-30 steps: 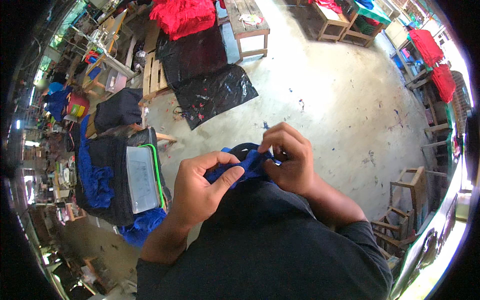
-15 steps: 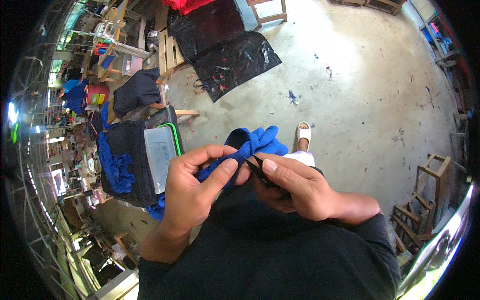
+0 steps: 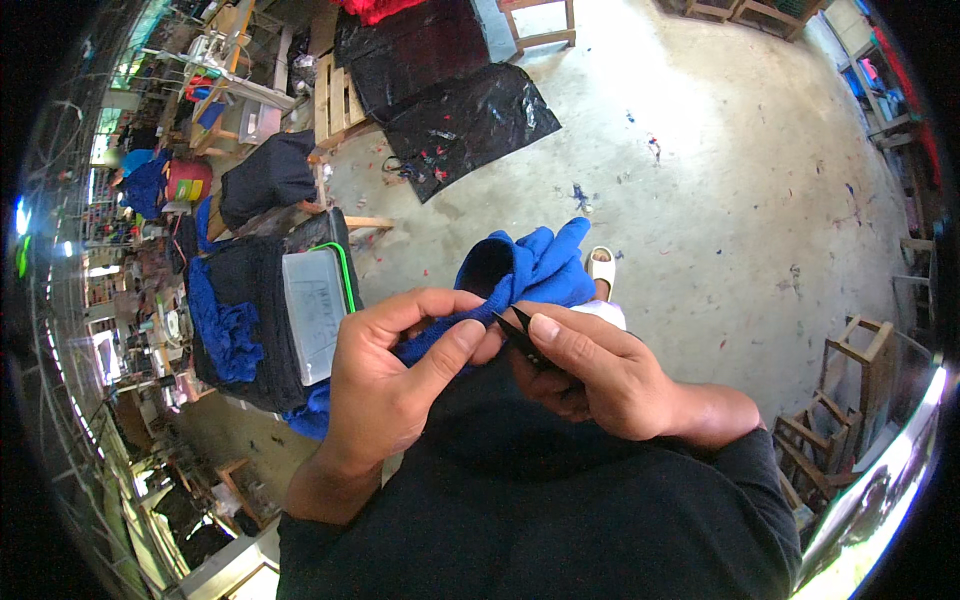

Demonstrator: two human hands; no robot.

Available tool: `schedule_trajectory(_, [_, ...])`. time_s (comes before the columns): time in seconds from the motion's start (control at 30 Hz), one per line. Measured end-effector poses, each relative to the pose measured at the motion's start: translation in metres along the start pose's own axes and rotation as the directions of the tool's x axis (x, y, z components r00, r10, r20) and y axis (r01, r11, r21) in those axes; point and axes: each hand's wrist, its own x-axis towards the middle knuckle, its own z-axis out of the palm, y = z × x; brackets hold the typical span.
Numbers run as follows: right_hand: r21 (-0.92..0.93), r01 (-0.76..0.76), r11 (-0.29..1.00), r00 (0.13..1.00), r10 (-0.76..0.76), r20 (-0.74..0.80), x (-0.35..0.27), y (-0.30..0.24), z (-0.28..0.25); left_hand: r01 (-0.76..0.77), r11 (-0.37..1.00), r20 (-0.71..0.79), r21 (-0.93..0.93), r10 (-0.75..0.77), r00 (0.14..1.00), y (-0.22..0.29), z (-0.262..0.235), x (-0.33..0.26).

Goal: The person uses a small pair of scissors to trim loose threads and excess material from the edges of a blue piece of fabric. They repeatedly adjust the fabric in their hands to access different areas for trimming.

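Note:
A blue knitted glove is gathered in front of my body, its fingers pointing up and to the right and its dark cuff opening showing. My left hand pinches the edge of it between thumb and fingers. Black thread snips sit in my right hand, thumb on one blade arm. Their two pointed blades stand slightly apart, with the tips close to the glove edge beside my left thumb. The lower part of the snips is hidden by my fingers.
To the left, a translucent plastic box with a green strip rests beside dark fabric and bunched blue fabric. A black plastic sheet lies on the floor ahead. Wooden stools stand at right. My sandalled foot shows beyond the glove.
The glove has opened out and shifted slightly up and right, showing more of its cuff opening and fingers. The snips' blade tips remain close to its edge.

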Motion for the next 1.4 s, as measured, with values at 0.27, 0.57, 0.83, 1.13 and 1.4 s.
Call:
schedule_trajectory(0.27, [-0.010,-0.054,0.998,0.998,0.054,-0.023,-0.001,-0.005,0.003,-0.004,0.998,0.017,0.056,0.004,1.000,0.002,-0.001,0.000])
schedule_trajectory(0.57, [-0.114,-0.013,0.993,0.998,0.006,-0.060,-0.001,0.004,0.007,0.009,0.999,0.014,0.037,-0.009,1.000,-0.001,-0.001,-0.006])
schedule_trajectory(0.83, [-0.071,-0.019,0.997,0.997,0.013,-0.082,-0.002,0.009,0.012,-0.020,0.999,0.044,0.043,0.018,0.999,-0.004,-0.004,-0.011])
schedule_trajectory(1.13, [-0.001,-0.080,0.997,0.988,0.080,-0.135,0.003,0.014,0.018,-0.023,0.999,0.025,0.047,0.022,0.999,-0.014,-0.007,-0.021])
schedule_trajectory(1.4, [-0.495,0.345,0.797,0.863,-0.477,-0.168,0.009,0.022,0.016,0.019,1.000,0.076,0.016,-0.020,0.997,-0.012,-0.017,-0.027])
